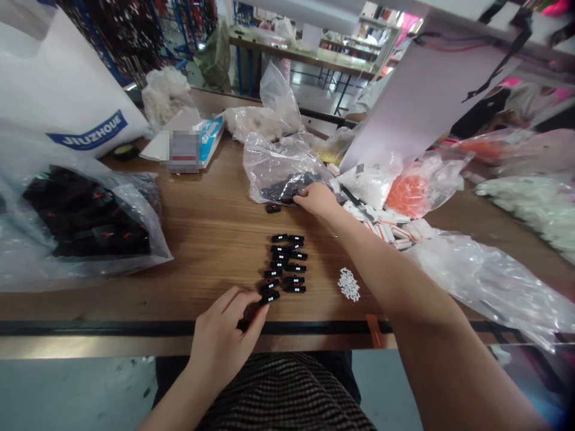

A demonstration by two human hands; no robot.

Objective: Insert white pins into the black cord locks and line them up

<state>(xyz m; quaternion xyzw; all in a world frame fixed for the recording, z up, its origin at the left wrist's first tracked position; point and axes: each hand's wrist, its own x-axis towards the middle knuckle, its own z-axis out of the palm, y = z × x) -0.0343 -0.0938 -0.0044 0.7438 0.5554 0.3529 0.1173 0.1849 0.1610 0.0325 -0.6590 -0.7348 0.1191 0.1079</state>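
in the head view, the left hand (229, 326) pinches a black block (271, 297) below two uneven block columns (295, 269); the right hand (318, 200) touches a clear bag (278, 158), grip unclear. its forearm (381, 269) parts white bits (349, 284) from striped pieces (399, 231).

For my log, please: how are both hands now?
Left hand: closed on a black piece.
Right hand: at the clear bag; grip cannot be told.

Two bags (155, 254) of black blocks (90, 215), left and upper centre; about fourteen loose blocks (295, 269), centre; one white pile (348, 284).
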